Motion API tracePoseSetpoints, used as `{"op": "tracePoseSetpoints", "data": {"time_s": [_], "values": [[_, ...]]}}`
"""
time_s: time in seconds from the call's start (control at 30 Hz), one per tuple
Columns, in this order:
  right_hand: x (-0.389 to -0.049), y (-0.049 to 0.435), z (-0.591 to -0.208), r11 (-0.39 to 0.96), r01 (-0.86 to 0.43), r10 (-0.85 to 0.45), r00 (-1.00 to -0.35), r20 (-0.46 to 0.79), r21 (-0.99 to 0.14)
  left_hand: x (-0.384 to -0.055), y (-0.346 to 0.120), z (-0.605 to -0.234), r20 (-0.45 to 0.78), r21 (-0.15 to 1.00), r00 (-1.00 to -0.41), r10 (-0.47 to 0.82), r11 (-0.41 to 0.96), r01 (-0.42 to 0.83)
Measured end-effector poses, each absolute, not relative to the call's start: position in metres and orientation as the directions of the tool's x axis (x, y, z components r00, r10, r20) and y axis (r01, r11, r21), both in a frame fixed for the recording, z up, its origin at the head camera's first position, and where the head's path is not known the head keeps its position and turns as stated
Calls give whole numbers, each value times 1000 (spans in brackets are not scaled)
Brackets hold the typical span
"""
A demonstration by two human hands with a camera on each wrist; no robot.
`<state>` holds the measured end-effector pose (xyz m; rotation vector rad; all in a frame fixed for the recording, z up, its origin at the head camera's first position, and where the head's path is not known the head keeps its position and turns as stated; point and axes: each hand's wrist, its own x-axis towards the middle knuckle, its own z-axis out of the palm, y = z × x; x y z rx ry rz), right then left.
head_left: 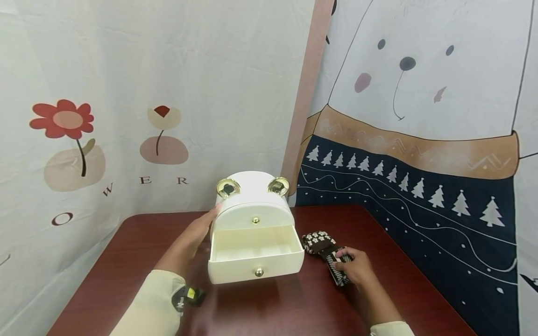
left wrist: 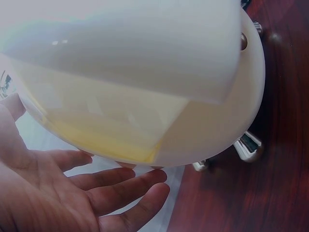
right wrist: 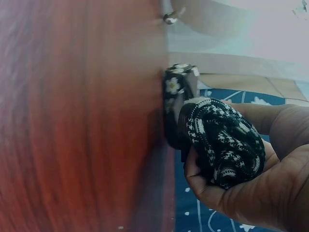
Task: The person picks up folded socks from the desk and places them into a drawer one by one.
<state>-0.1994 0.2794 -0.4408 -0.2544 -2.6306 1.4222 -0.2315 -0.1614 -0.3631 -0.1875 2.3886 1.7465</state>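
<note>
A white arched-top mini drawer cabinet (head_left: 252, 191) stands on the table, its lower drawer (head_left: 233, 273) pulled out and showing a bare inside. The upper drawer (head_left: 235, 218) is closed. My left hand (head_left: 197, 235) rests against the cabinet's left side; in the left wrist view its fingers (left wrist: 123, 193) are spread and loosely bent along the white edge. To the right of the cabinet, my right hand (head_left: 357, 268) grips a rolled black-and-white patterned cloth strip (right wrist: 227, 140). Beside that roll lies another dark cloth roll with white flowers (head_left: 317, 240).
The dark red wooden table (head_left: 248, 310) carries everything. Two gold-rimmed round ornaments (head_left: 228, 188) sit on top of the cabinet. Behind hang a flower-printed curtain (head_left: 235, 93) and a bear-printed cloth (head_left: 403, 210). A black device (head_left: 180, 298) is strapped to the left wrist.
</note>
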Motion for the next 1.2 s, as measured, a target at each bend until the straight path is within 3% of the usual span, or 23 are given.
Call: {"op": "tracePoseSetpoints", "data": {"time_s": [0.5, 0.97, 1.2], "values": [[-183, 259, -402, 466, 38, 209, -976, 68, -884, -231, -161, -364, -225, 932, -974, -4, 290, -217], [-176, 236, -376, 477, -100, 266, -930, 252, -873, -232, -161, -364, -217, 943, -976, 6, 261, -208], [-174, 224, -367, 398, -120, 303, -918, 254, -910, -232, -162, -364, -228, 935, -974, -2, 277, -220]]}}
